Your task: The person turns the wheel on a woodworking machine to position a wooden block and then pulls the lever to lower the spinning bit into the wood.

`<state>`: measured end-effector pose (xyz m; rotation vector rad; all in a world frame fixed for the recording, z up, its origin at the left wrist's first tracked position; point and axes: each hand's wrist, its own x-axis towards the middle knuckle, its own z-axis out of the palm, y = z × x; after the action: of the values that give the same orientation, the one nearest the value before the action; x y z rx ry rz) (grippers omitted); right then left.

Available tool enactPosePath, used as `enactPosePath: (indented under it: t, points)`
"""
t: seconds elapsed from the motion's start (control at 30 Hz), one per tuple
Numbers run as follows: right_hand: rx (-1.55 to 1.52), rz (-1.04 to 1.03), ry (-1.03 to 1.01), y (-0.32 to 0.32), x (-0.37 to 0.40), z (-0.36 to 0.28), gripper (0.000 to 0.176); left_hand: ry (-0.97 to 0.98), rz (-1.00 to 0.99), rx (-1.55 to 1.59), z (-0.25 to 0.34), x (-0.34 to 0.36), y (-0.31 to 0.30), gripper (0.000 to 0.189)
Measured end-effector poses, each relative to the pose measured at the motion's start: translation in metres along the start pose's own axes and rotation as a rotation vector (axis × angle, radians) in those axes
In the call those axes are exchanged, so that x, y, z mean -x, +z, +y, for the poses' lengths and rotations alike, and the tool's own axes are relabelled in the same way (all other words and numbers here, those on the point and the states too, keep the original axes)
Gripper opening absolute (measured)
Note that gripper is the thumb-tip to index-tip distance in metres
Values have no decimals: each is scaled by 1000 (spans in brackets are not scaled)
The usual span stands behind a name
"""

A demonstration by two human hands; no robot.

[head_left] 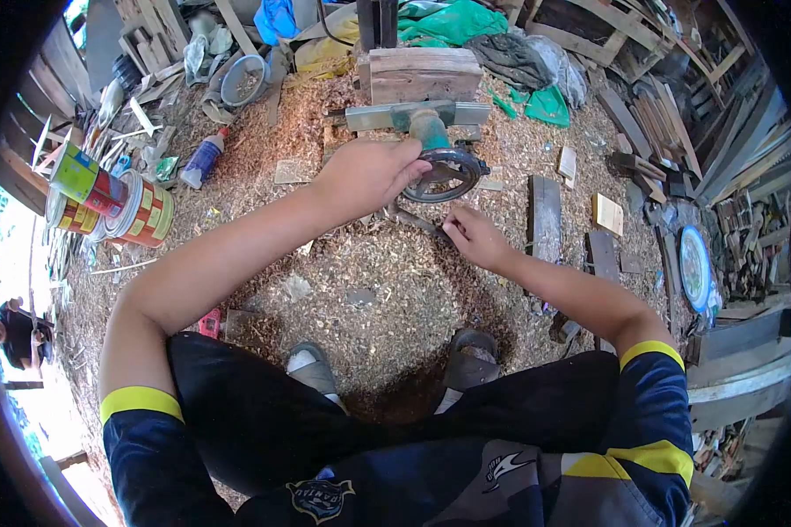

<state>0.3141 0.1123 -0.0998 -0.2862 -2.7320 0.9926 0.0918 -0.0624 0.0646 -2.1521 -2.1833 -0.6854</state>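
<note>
My left hand [369, 178] is gripping the left side of the dark handwheel [455, 155], which is sitting at the near end of the green vise [428, 130], in front of a wooden block [426, 79]. My right hand [477, 237] is curling its fingers at the right end of a dark bar [417, 221]; whether they are closing on it, I cannot tell. Wood shavings [387, 268] are lying all around.

Woodworking shop: shavings-covered floor [373, 272], handwheel vise [429, 132], apparently timber offcuts [754, 233] at warped edge.
</note>
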Motion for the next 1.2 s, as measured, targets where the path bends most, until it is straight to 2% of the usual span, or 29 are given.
enactPosePath:
  t: [0.07, 0.13, 0.27, 0.37, 0.5, 0.57, 0.67, 0.7, 0.83, 0.9, 1.13, 1.2]
  points:
    - [10, -62, 79, -3, 1, 6, 23, 3, 6, 1, -2, 0, 2, 31]
    - [109, -288, 26, -11, -4, 10, 25, -9, -5, -6, -2, 0, 3, 31]
    - [222, -425, -69, -12, -10, 26, 28, -12, -9, -17, -3, -1, 4, 31]
    - [252, -504, -11, -7, -6, 35, 30, -12, -5, -22, -2, -1, 4, 32]
    - [289, -532, -50, -24, -10, 25, 34, -21, -23, -34, -3, -1, 3, 32]
    - [492, -693, -75, -38, -24, 22, 38, 5, -7, -30, -3, -1, 3, 33]
    - [586, -786, -16, -55, -42, 7, 38, 6, -2, -16, -5, -2, 5, 33]
    - [615, -803, 13, -61, -47, -9, 38, 4, -3, -16, -5, -1, 5, 33]
    - [581, -859, 40, -28, -37, 16, 39, 63, 64, -28, -7, -3, 8, 31]
    - [570, -772, -13, -15, -30, 20, 36, 65, 68, -23, -8, -3, 9, 31]
    - [432, -771, 4, -29, -31, 29, 34, 49, 55, -36, -5, -5, 7, 31]
    - [467, -865, 60, -43, -41, 27, 31, 44, 55, -39, -5, -4, 8, 31]
